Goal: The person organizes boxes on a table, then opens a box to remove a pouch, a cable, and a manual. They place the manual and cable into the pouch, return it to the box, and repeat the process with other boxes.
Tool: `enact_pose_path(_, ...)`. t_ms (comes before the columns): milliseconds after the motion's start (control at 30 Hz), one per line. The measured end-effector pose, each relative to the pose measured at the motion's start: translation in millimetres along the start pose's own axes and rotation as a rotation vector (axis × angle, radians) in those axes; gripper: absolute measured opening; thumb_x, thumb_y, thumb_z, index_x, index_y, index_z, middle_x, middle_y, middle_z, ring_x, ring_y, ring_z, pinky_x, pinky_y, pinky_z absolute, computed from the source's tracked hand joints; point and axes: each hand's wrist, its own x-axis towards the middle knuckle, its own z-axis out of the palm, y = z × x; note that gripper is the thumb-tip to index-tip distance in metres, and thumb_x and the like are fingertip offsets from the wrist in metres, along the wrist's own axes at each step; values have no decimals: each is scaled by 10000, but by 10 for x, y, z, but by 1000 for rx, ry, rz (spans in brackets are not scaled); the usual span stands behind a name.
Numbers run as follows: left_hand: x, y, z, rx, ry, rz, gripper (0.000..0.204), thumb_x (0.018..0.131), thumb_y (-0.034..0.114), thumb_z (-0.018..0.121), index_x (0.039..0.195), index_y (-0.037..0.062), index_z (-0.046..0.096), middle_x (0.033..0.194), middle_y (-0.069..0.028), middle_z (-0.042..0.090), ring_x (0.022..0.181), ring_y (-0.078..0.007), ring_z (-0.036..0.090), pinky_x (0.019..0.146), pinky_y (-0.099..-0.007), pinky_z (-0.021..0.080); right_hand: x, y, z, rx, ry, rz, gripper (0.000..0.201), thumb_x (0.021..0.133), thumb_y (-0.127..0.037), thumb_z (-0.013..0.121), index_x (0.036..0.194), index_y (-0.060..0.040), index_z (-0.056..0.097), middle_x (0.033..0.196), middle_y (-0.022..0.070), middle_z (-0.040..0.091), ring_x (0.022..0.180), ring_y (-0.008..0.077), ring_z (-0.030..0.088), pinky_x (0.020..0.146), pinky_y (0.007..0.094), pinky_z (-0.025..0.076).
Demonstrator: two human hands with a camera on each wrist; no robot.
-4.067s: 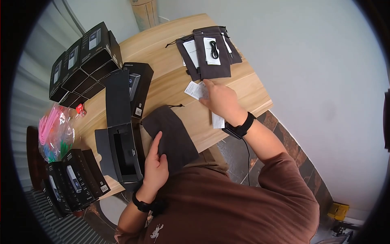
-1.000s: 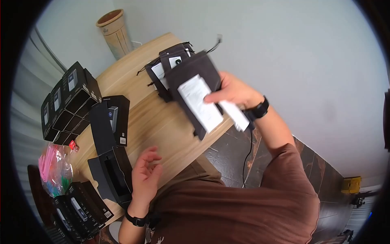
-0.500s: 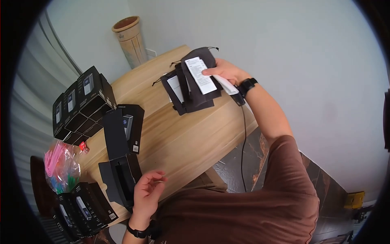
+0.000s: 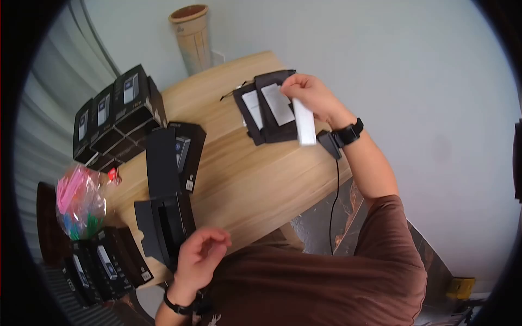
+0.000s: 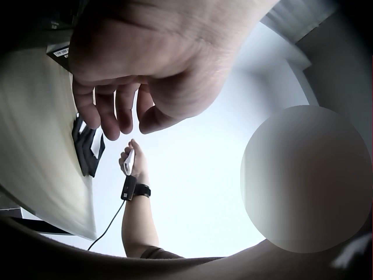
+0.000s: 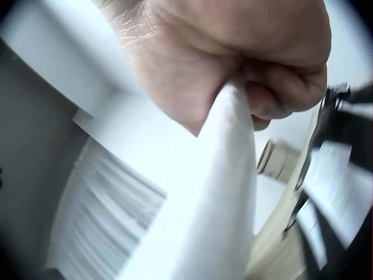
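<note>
Dark cloth pouches (image 4: 281, 131) lie side by side and overlapping at the table's far right, with a white leaflet (image 4: 278, 104) on the top one and another white paper (image 4: 252, 107) on its neighbour. Just over their right edge, my right hand (image 4: 317, 99) grips a folded white paper strip (image 4: 305, 124), which hangs down from curled fingers; the right wrist view shows this strip (image 6: 218, 175) close up. My left hand (image 4: 201, 258) hovers by the table's near edge, right of an opened black box (image 4: 179, 220), its fingers loosely bent and holding nothing.
Stacked black boxes (image 4: 119, 111) stand at the back left, with one more box (image 4: 190, 157) lying beside them. A clear bag of pink, blue and green things (image 4: 81, 201) and several black boxes (image 4: 117, 255) are at the near left. A tall pot (image 4: 193, 46) stands behind the table (image 4: 234, 185).
The pouch that my right hand carried, with its leaflet, now lies on the other pouches, released. The white strip stays in that hand. My left hand has left the pouch it touched earlier.
</note>
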Motion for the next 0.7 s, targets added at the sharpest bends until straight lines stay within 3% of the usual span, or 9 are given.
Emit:
enact_pose_path(67, 149, -13, -26, 67, -79, 60, 271, 983, -84, 627, 1232, 20, 594, 1207, -82, 659, 1079, -162, 659, 929, -302, 531, -337, -110, 495, 91, -222, -120, 76, 990, -91, 680, 1046, -42, 666, 794, -42, 616, 739, 50, 586, 640, 227, 471)
enact_pose_path(133, 313, 201, 129, 29, -21, -65, 375, 987, -59, 637, 1336, 29, 534, 1220, -82, 649, 1076, -169, 655, 931, -306, 529, -629, -113, 966, 129, -369, -173, 79, 1009, -67, 649, 1079, -33, 658, 792, -48, 608, 756, 42, 575, 669, 225, 468)
enact_pose_path(167, 392, 217, 194, 20, -17, -23, 424, 993, -33, 640, 1385, 29, 489, 1216, -82, 646, 1063, -167, 653, 923, -308, 530, -749, -127, 1190, 131, -404, -187, 91, 1022, -38, 623, 1106, -15, 646, 780, -51, 598, 757, 39, 568, 673, 221, 460)
enact_pose_path(267, 479, 80, 318, 98, 25, 20, 498, 1012, 24, 632, 1457, 20, 410, 1217, -96, 634, 1028, -172, 652, 904, -320, 532, -1087, -207, 1711, 30, -254, -228, 84, 1033, -38, 620, 1112, -18, 641, 850, -56, 588, 779, 10, 547, 676, 201, 442)
enact_pose_path(400, 452, 108, 180, 220, 7, -91, 491, 1038, 69, 601, 1467, 0, 372, 1250, -127, 609, 1001, -193, 661, 888, -344, 532, -1141, -127, 1876, 180, -284, -249, 168, 1025, -41, 641, 1190, -36, 608, 896, -56, 585, 786, 1, 536, 665, 201, 445)
enact_pose_path(500, 361, 141, 175, 150, 163, -71, 488, 1040, 77, 596, 1464, -2, 369, 1247, -158, 616, 971, -216, 668, 867, -350, 532, -1228, -158, 1880, 157, -313, -218, 275, 993, -67, 705, 1239, -52, 582, 902, -49, 586, 789, 5, 539, 670, 197, 449)
enact_pose_path(600, 360, 29, 75, 533, 246, 147, 490, 1035, 69, 596, 1463, -4, 367, 1242, -181, 631, 999, -266, 682, 866, -370, 539, -1351, -130, 1907, -46, -389, -169, 383, 946, -93, 775, 1268, -64, 570, 926, -39, 604, 798, 14, 553, 675, 199, 457)
enact_pose_path(633, 369, 32, 74, 653, 252, 273, 542, 1012, 90, 644, 1468, -4, 366, 1268, -209, 624, 1066, -333, 684, 889, -400, 538, -1394, -158, 1945, -38, -410, -144, 411, 929, -98, 796, 1272, -65, 571, 935, -37, 610, 803, 19, 560, 678, 202, 461)
enact_pose_path(700, 308, 126, 141, 614, 238, 152, 599, 985, 110, 692, 1475, 2, 365, 1292, -206, 615, 1084, -325, 683, 895, -394, 539, -1442, -149, 1978, -17, -425, -144, 457, 912, -76, 805, 1299, -65, 563, 982, -27, 623, 810, 24, 575, 682, 207, 467)
